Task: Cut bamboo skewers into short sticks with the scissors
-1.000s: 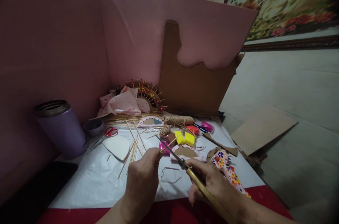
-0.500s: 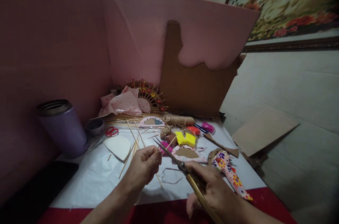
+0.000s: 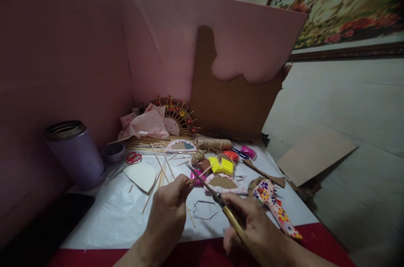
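My left hand (image 3: 170,204) is closed in a pinch on a short wooden stick (image 3: 207,169) whose free end points up and right. My right hand (image 3: 255,227) grips metal scissors (image 3: 232,217) with gold-coloured handles. Their dark blades cross the stick just beyond my left fingertips; whether they touch it I cannot tell. Behind the blades lie a bright pink packet (image 3: 196,177), yellow packets (image 3: 226,166) and a half-round cardboard piece (image 3: 222,182) edged with patterned fabric. More thin sticks (image 3: 162,174) lie on the white sheet left of the hands.
A purple tumbler (image 3: 74,155), a tape roll (image 3: 113,152) and red-handled scissors (image 3: 134,157) stand or lie at left. Farther back are a decorated fan shape (image 3: 184,117), pink fabric (image 3: 148,121) and twine (image 3: 214,144). A flower-patterned piece (image 3: 277,210) lies at right. Pink-covered boards (image 3: 158,27) rise behind.
My left hand has turned and shifted slightly right, and the stick's free end has moved right with it. The scissors' blades look closer together. My right hand has barely moved.
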`<state>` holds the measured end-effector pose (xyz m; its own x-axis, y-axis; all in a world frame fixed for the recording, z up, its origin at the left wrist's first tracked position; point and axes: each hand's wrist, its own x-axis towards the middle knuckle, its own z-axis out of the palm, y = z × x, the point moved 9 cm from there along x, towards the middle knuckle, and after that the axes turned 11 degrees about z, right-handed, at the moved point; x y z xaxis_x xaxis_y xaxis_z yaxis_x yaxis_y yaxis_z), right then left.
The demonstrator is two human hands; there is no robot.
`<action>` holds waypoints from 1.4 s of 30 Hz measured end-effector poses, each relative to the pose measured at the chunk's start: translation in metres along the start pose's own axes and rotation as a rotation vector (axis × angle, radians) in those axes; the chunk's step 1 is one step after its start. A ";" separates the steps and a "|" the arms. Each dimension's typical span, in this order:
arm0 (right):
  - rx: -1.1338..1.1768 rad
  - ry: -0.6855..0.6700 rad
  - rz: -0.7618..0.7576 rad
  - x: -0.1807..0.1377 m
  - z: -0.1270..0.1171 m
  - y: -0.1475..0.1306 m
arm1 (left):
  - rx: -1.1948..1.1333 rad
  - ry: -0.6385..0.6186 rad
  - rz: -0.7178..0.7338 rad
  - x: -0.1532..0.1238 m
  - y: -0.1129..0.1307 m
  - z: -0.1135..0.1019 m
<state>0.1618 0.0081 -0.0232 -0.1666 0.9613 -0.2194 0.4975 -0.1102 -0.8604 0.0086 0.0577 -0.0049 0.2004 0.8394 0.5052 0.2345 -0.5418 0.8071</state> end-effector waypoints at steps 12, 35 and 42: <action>-0.138 0.101 -0.086 -0.004 -0.009 -0.014 | -0.712 -0.122 -0.524 -0.010 -0.026 0.035; -0.602 0.087 -0.579 -0.035 -0.028 -0.043 | -1.182 -0.650 -0.750 -0.050 0.006 0.069; -0.566 0.145 -0.716 -0.034 -0.024 -0.044 | -1.238 -0.630 -0.672 -0.043 0.011 0.071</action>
<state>0.1666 -0.0139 0.0330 -0.5055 0.7789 0.3711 0.6651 0.6258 -0.4074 0.0703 0.0128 -0.0393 0.8149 0.5796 0.0070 -0.4026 0.5573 0.7262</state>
